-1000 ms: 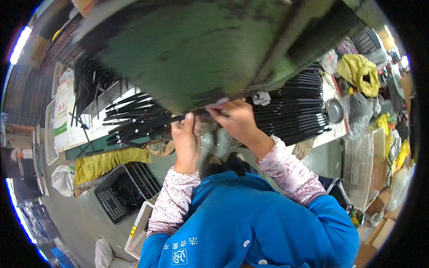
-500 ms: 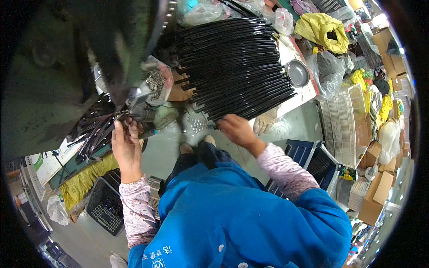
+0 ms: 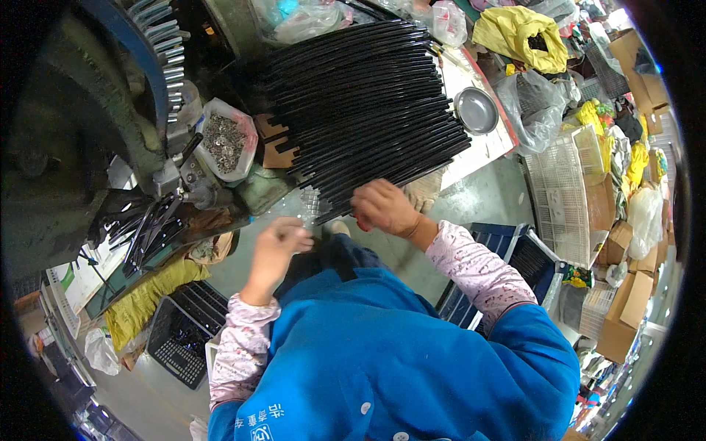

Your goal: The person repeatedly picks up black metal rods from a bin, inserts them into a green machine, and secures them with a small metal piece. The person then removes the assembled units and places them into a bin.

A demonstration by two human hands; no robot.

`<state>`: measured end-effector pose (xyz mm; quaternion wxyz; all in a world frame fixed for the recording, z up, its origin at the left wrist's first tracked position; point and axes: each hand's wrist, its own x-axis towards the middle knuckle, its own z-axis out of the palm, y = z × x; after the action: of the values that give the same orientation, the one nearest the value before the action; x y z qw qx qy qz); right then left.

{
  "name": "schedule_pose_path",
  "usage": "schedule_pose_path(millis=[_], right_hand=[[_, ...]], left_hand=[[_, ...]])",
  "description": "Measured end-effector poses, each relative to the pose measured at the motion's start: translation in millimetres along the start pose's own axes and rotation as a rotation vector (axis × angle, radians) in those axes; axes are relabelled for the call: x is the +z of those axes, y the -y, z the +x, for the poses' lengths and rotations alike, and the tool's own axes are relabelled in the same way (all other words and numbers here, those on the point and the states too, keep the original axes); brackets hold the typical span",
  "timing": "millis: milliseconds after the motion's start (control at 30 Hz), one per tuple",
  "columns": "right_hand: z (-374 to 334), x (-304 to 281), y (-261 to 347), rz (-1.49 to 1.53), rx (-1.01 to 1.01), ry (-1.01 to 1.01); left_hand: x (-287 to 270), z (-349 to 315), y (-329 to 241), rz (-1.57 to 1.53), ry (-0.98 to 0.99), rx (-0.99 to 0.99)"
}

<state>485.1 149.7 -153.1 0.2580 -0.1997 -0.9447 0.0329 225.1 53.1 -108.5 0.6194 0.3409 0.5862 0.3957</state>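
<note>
Black rods lie side by side in a wide layer on the table in front of me. My right hand is at their near edge, fingers curled closed; a small red bit shows under the fingertips, too hidden to name. To its left, my left hand is in the air with bent fingers, and motion blur hides whether it holds anything. Farther left stands a dark green machine with a metal tool head. Several black strips lie in a heap beneath it.
Between machine and rods sits a pale tub of small metal parts. A round metal dish and a cloth glove lie at the table's right. Black crates, a blue crate and white plastic baskets stand around me.
My left hand has left the machine's tool head and moved right, toward the rods. My right hand stays near the rods' near edge. The view has shifted, showing more of the machine and tub.
</note>
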Motion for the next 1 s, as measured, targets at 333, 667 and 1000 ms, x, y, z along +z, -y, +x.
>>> schedule_pose_path(millis=[333, 667, 1000], right_hand=[[156, -4, 69, 0.267, -0.053, -0.214], [193, 13, 70, 0.307, 0.099, -0.232], [223, 53, 56, 0.170, 0.150, -0.243]], left_hand=[[-33, -20, -2, -0.266, -0.235, 0.405], [-92, -54, -42, -0.678, -0.563, 0.623], [-135, -54, -63, -0.813, -0.733, 0.539]])
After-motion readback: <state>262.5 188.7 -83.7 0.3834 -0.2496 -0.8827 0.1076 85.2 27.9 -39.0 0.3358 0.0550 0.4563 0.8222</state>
